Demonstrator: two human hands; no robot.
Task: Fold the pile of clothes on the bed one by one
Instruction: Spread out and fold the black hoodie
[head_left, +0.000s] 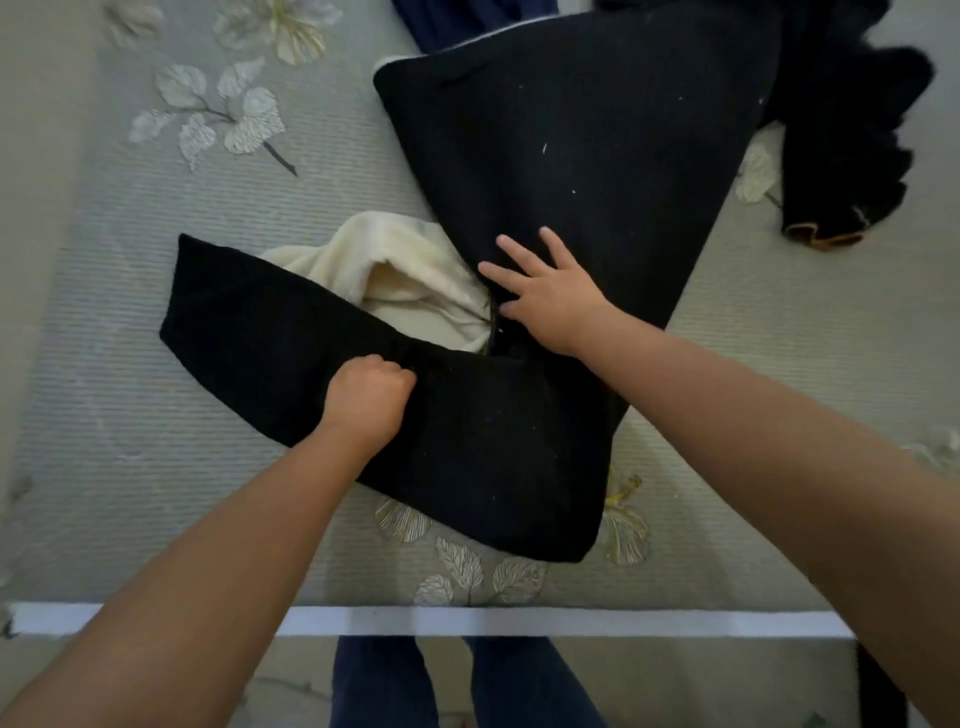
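Note:
A large black garment (571, 156) with a cream fleece lining (405, 270) lies across the bed (130, 338). Its near part is turned over to the left as a long black flap (249, 332). My left hand (366, 397) grips the upper edge of that flap in a fist. My right hand (540, 291) lies flat with fingers spread on the black cloth, just right of the exposed lining. More dark clothes (852, 145) lie bunched at the upper right.
The bed has a pale grey-green cover with a leaf and flower pattern. Its near edge carries a white strip (519, 621). My legs in dark blue trousers (467, 686) stand against that edge. A dark blue cloth (467, 21) shows at the top.

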